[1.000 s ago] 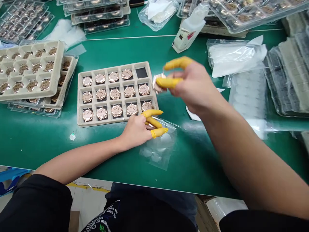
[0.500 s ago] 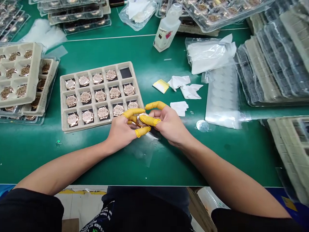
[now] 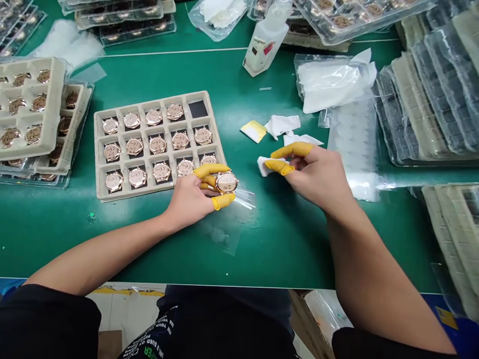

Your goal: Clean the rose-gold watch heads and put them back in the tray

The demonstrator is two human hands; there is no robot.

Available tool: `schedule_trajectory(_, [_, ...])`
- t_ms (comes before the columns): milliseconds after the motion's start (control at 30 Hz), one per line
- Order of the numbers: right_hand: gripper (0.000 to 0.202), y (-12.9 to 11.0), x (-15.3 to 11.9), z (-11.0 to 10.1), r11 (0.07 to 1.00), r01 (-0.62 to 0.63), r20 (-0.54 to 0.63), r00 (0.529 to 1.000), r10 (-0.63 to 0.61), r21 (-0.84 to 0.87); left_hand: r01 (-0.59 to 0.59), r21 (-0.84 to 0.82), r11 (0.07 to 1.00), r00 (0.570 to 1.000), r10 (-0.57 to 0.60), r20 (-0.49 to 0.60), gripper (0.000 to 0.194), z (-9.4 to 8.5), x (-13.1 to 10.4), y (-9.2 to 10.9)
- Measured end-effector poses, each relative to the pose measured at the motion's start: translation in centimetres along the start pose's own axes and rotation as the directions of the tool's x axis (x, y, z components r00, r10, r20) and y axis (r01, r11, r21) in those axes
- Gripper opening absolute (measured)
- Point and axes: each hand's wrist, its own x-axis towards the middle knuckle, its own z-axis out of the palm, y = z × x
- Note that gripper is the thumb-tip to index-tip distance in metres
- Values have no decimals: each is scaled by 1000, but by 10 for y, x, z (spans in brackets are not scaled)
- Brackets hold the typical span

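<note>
My left hand (image 3: 198,194), with yellow finger cots, grips a rose-gold watch case (image 3: 226,183) by its edge, its marked back facing up. Just behind it is a beige compartment tray (image 3: 144,103) of similar watch cases, each on a dark pad; the far right compartment shows only its black pad (image 3: 197,109). Off to the right, my right hand (image 3: 310,167), also in yellow finger cots, pinches a small white wipe (image 3: 264,166) between thumb and forefinger. Part of that wipe is hidden by the fingers. Beneath my left hand lies a clear plastic film (image 3: 228,234).
A yellow-and-white folded piece (image 3: 253,131) and more white wipes (image 3: 283,124) lie behind my right hand. A plastic bottle (image 3: 267,42) stands farther back. Filled trays (image 3: 28,107) are stacked at left, with stacked trays (image 3: 422,109) and a bag of white wipes (image 3: 333,82) at right.
My right hand has let go of the watch case, moved right and taken hold of the white wipe. My left hand keeps the watch case, its back now more exposed.
</note>
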Motion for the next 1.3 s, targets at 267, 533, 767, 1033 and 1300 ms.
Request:
schedule_trajectory(267, [8, -59, -20, 39, 841, 530, -81, 848, -524, 106, 10, -26, 1000, 998, -8, 54, 55, 1, 0, -4])
schedule_trajectory(533, [7, -47, -16, 41, 796, 601, -117, 797, -592, 68, 26, -8, 1000, 999, -25, 47, 55, 2, 0, -4])
schedule_trajectory(767, [6, -44, -16, 45, 817, 576, -92, 815, -572, 27, 67, -70, 995, 997, -65, 42, 58, 3, 1, -2])
schedule_trajectory(1033, [9, -43, -14, 44, 845, 535, -132, 836, -532, -11, 77, -74, 994, 997, -75, 25, 61, 3, 2, -2])
schedule_trajectory(1300, [12, -46, -11, 50, 896, 443, -124, 891, -437, 27, 55, -126, 990, 998, -60, -35, 65, 3, 4, 1])
